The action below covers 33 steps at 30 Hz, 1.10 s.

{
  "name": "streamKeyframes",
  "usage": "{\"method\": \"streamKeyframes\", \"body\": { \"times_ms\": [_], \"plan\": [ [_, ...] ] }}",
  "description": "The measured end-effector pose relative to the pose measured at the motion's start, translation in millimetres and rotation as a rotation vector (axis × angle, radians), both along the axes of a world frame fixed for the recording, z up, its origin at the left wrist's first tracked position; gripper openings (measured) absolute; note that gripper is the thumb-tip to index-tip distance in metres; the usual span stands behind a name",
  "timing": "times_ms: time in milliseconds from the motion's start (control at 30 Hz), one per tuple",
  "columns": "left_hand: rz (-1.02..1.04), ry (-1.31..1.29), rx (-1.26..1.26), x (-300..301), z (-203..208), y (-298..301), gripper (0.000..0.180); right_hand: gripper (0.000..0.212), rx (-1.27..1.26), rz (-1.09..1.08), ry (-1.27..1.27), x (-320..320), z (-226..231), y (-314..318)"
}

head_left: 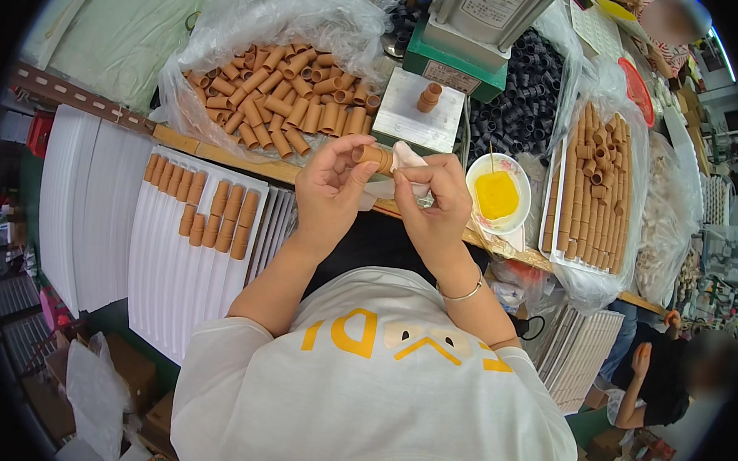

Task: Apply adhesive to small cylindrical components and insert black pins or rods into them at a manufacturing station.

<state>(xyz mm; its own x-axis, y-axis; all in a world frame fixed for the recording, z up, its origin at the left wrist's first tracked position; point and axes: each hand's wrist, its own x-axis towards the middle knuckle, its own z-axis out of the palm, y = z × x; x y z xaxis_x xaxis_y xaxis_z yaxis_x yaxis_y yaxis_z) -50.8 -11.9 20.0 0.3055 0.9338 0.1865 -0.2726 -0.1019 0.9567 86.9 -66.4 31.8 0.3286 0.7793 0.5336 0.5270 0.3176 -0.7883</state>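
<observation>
My left hand point(329, 187) is closed around a brown cylindrical tube point(374, 157), held nearly level above the bench's front edge with its open end to the left. At the tube's other end my right hand point(437, 202) pinches a white cloth or tissue point(407, 157) against it. Just beyond my hands, a similar brown piece point(428, 98) stands upright on the metal plate point(396, 111) of a green and grey press point(453, 55). To the right is a white bowl point(518, 181) with a yellow sponge-like block point(497, 195) and a thin stick in it.
Loose brown tubes point(284, 92) fill a plastic bag at the back left. A ribbed white tray point(183, 279) at left holds several tubes in rows. Dark parts point(522, 97) lie beside the press. Another tube-filled tray point(552, 207) is at right. A person point(654, 371) works at lower right.
</observation>
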Motion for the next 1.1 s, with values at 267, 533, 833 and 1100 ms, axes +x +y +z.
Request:
{"method": "streamKeyframes", "body": {
  "times_ms": [267,533,833,1100],
  "plan": [
    [0.028,-0.044,0.016,2.2,-5.1,-2.4,0.029,0.013,0.006,0.008,-0.079,-2.3,5.6,-1.7],
    [0.027,-0.102,-0.018,-3.8,1.0,5.5,0.028,0.011,-0.022,-0.06,0.003,15.7,-18.8,6.7],
    [0.05,-0.08,-0.017,-7.9,-5.8,0.7,0.027,0.014,0.051,0.039,-0.106,-8.0,5.0,5.2],
    [0.221,0.53,0.024,-136.9,21.4,41.4,0.032,0.011,-0.22,0.014,-0.183,26.8,-23.4,2.1]
  ]
}}
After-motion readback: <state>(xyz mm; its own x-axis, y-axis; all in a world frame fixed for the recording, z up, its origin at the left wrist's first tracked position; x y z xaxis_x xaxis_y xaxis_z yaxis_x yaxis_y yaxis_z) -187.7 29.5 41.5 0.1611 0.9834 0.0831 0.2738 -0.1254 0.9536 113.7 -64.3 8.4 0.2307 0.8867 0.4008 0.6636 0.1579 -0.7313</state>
